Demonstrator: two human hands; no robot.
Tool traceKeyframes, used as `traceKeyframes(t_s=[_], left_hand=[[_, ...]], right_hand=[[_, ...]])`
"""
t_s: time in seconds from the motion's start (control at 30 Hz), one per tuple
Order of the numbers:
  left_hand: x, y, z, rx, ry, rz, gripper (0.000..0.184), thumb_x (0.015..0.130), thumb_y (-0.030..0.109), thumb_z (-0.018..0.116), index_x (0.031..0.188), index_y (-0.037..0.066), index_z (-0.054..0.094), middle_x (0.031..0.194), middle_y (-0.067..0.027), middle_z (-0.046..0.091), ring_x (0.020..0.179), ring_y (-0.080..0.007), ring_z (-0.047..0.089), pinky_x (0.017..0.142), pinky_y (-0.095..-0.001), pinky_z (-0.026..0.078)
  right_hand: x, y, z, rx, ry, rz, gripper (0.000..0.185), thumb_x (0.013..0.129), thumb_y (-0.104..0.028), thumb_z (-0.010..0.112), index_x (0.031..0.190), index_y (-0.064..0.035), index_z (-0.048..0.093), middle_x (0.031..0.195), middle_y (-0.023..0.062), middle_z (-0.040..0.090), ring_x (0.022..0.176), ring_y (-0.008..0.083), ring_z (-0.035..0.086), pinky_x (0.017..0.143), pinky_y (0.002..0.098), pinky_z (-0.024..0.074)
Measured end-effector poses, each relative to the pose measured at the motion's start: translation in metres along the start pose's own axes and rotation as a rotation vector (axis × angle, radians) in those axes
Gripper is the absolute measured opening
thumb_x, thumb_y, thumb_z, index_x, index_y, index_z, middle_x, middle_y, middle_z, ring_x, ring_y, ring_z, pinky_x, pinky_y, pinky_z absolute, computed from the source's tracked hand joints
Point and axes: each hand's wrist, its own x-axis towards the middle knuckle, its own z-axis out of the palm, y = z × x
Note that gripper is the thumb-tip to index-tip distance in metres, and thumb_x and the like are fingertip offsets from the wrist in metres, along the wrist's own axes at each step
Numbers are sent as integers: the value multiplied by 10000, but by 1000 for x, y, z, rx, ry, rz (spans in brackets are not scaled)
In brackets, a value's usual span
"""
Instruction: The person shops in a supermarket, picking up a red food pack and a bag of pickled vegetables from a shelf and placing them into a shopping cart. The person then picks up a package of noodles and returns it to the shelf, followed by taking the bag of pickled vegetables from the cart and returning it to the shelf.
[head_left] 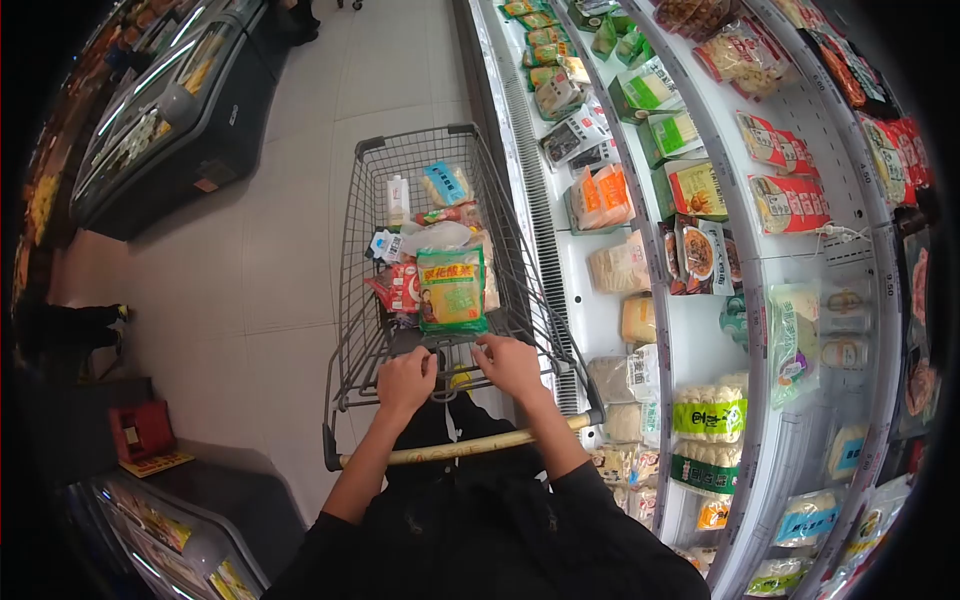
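A grey wire shopping cart (357,210) stands in front of me, its pale yellow handle (470,446) crossing under my forearms. My left hand (407,379) is closed at the cart's rear wire frame, its fingers curled downward and partly hidden. Beside it, my right hand (510,366) is closed on the same frame, with its fingertips close to the lower edge of a green and yellow food packet (452,290). Under and around that packet lie a red packet (404,287), a clear plastic bag (437,237), a white carton (398,200) and a blue-labelled pack (447,184).
Along the right runs a refrigerated shelf (610,330) with noodle packs (710,414), orange-labelled packs (602,196) and red packets (789,204). Dark display freezers (215,130) stand to the left, across the tiled floor (290,270). Another person's dark-clothed leg (85,325) shows at the left.
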Motion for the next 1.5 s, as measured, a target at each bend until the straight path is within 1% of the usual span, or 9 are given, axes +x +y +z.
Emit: traceKeyframes(t_s=[0.1,0.17,0.27,0.5,0.57,0.67,0.87,1.2,1.5], left_hand=[[18,-3,-3,-26,-11,-1,215,958,264,663,882,65,697,745,-117,729,685,-335,716,632,-459,557],[29,-6,-9,-8,-5,17,199,944,253,695,876,66,707,723,-113,731,664,-308,722,627,-418,554],[38,-11,-11,-9,-32,13,212,950,262,675,884,63,708,760,-122,736,697,-332,722,636,-451,565],[82,-28,-20,-88,-33,4,202,935,262,688,894,66,715,783,-112,746,713,-339,726,656,-458,571],[101,-32,-31,-82,-88,-32,202,932,267,689,905,69,716,815,-107,751,748,-341,730,684,-466,574],[103,-37,-27,-85,-119,-53,189,921,252,719,933,63,721,879,-101,769,801,-304,743,704,-440,580],[155,-50,-50,-104,-105,-6,201,930,277,682,939,78,708,911,-100,757,841,-332,734,714,-462,566],[199,-60,-53,-129,-83,12,185,917,270,701,937,87,692,865,-97,746,799,-333,722,693,-477,556],[247,-63,-66,-117,-119,-17,196,924,277,706,936,82,687,845,-108,743,795,-349,722,699,-487,557]], right_hand=[[18,-1,-2,-9,33,-9,220,943,-320,693,1011,-114,730,777,68,741,756,297,732,664,444,565],[29,-6,-5,31,-2,99,231,949,-333,689,999,-112,734,752,69,735,747,295,732,659,448,564],[42,-8,-3,40,28,119,242,952,-345,686,977,-109,736,732,75,727,733,299,728,646,446,561],[84,-15,0,44,99,144,242,958,-339,678,973,-107,742,743,79,725,712,303,715,641,448,553],[103,-22,-3,50,21,222,266,967,-357,668,1013,-107,746,825,107,748,770,318,731,703,446,562],[108,-20,1,46,22,213,264,964,-355,671,997,-106,753,821,116,746,773,321,730,713,446,565],[162,-36,-6,-4,37,206,257,962,-348,671,986,-108,757,855,117,761,815,337,734,725,465,570],[209,-35,-9,-46,-13,274,275,955,-367,672,1005,-112,761,833,127,753,809,338,737,729,454,570],[255,-37,-11,21,68,283,280,951,-355,654,968,-97,762,824,131,755,792,354,728,722,474,565]])
